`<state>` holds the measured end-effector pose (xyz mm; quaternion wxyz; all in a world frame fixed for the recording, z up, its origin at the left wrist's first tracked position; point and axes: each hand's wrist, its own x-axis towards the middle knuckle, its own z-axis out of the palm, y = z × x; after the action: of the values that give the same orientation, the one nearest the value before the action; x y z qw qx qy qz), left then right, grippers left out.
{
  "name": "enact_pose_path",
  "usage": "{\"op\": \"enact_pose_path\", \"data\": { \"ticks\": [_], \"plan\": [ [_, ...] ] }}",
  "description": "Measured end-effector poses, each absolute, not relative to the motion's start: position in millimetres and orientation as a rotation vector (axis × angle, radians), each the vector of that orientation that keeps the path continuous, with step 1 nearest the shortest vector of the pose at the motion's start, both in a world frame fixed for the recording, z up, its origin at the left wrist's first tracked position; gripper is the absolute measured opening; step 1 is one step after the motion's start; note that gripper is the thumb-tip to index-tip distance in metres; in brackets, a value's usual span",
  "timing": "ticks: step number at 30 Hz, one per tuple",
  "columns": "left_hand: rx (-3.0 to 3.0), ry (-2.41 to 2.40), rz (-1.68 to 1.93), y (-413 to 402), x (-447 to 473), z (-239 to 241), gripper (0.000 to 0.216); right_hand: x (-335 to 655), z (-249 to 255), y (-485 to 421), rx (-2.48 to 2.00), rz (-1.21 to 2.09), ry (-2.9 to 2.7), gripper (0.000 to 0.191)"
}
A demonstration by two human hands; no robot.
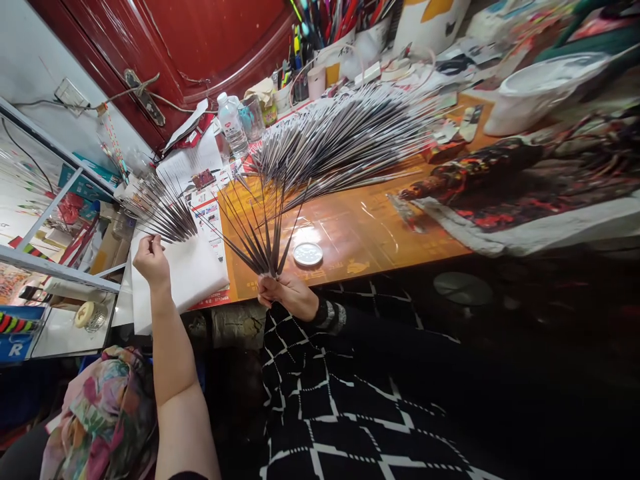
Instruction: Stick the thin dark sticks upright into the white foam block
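My left hand is raised at the table's near edge, its fingertips pinched on the spread ends of a bunch of slender dark pointed quills. The bunch's narrow end reaches over a white foam block. My right hand grips a second quill bunch at its base, the points fanning upward. Beyond it, a large fan of similar quills spreads across the orange varnished table. Its far ends are partly hidden among each other.
A small round white dish lies on the table near my right hand. Further back stand a plastic water bottle, pots of pens and a white basin. A patterned cloth covers the table's right side. Glass shelving stands at left.
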<state>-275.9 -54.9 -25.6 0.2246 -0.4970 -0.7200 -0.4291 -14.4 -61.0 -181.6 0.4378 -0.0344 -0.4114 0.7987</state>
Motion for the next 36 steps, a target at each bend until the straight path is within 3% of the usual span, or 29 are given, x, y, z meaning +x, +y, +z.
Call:
{"op": "enact_pose_path", "data": {
  "ticks": [13, 20, 28, 36],
  "plan": [
    [-1.35, -2.118, -1.238, -38, -297, -61, 0.018, -12, -183, -61, -0.109, 1.983, -1.062, 0.048],
    [-1.26, -2.125, -0.984, -48, -277, -52, 0.018, -15, -178, -61, -0.064, 1.969, -1.069, 0.048],
    [-2.304, -2.259, -1.816, -97, -167, -48, 0.025, -12, -183, -61, -0.137, 1.983, -1.124, 0.049],
    [-2.266, -2.255, -1.761, -104, -152, -31, 0.023, -12, -179, -61, -0.146, 1.978, -1.078, 0.049]
  ]
}}
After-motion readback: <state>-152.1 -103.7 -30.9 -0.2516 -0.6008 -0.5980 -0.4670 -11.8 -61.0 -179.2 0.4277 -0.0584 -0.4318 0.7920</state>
